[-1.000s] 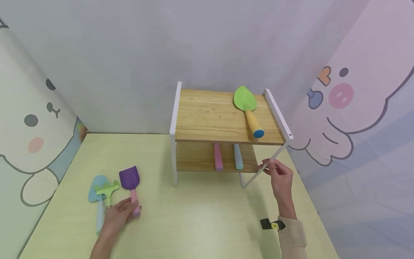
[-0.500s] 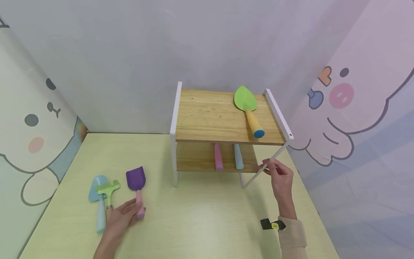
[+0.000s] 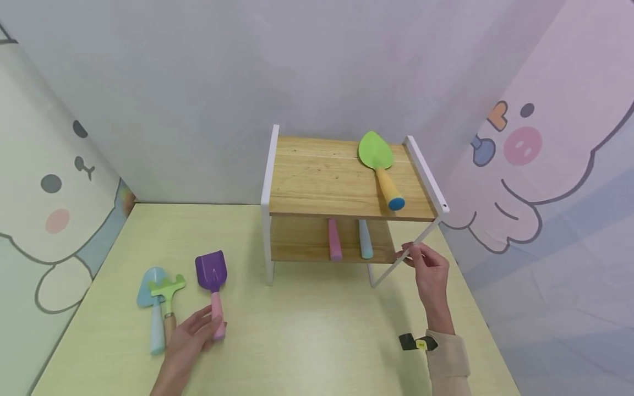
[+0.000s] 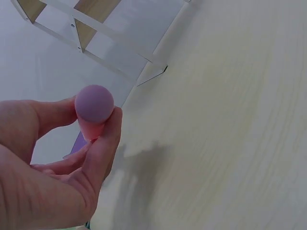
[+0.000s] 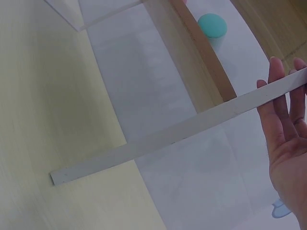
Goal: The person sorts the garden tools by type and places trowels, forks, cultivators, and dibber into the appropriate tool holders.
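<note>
A toy shovel with a purple blade point(image 3: 211, 270) and a pink handle point(image 3: 216, 309) is pinched by my left hand point(image 3: 190, 338) between thumb and fingers. In the left wrist view the round end of the pink handle point(image 4: 94, 104) faces the camera, and the hand's shadow falls on the table beside it. My right hand point(image 3: 431, 272) holds the slanted white front leg point(image 3: 396, 264) of a two-tier wooden shelf point(image 3: 317, 187). Seen from the right wrist, fingers point(image 5: 276, 115) reach behind that white bar.
Left of the shovel lie a blue trowel point(image 3: 156, 324) and a green rake point(image 3: 167, 289), partly overlapping. A green trowel with a yellow handle point(image 3: 386, 184) rests on the top tier. Pink point(image 3: 334, 240) and light blue point(image 3: 365, 240) handles stick out of the lower tier. Printed curtains surround the table point(image 3: 307, 341).
My left hand has shifted the purple shovel slightly right, away from the rake, whose handle now shows more. The right hand has stayed at the shelf leg.
</note>
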`<action>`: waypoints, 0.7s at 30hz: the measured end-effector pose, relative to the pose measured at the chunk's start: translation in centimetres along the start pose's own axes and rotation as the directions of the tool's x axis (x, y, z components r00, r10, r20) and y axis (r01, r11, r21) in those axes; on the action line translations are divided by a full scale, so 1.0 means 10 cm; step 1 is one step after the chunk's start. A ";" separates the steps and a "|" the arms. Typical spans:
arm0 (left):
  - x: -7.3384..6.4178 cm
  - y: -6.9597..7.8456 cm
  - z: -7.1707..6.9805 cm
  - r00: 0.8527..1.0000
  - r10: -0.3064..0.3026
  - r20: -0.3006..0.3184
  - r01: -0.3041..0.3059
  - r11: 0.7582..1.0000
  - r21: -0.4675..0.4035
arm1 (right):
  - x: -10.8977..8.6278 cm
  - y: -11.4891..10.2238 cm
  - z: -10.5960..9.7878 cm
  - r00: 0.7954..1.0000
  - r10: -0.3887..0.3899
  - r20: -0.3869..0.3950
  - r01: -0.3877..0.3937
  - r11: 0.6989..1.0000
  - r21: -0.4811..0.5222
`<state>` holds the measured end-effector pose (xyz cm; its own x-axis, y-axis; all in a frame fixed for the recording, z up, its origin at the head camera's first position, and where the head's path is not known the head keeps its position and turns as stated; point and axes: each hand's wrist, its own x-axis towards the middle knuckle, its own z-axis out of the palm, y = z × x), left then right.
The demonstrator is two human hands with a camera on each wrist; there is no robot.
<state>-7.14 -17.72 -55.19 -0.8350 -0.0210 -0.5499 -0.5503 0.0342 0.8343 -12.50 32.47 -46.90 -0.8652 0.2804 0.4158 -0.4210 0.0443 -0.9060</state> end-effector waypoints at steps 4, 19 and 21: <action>-0.05 0.02 0.03 1.000 0.007 -0.005 -0.007 0.999 -0.035 | 0.00 0.00 0.00 1.000 0.007 -0.005 -0.007 1.000 -0.015; -0.32 0.20 0.19 0.992 0.121 -0.041 -0.124 0.989 -0.077 | 0.00 0.02 -0.01 1.000 0.004 -0.006 -0.004 1.000 -0.005; -0.37 0.22 0.22 0.986 0.165 -0.034 -0.168 0.982 -0.089 | 0.00 0.02 -0.01 1.000 0.005 -0.007 -0.005 1.000 -0.014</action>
<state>-5.23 -15.41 -51.37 -0.9140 -0.0491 -0.4028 -0.4004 -0.0519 0.9149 -12.58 32.62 -47.07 -0.8655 0.2869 0.4107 -0.4128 0.0561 -0.9091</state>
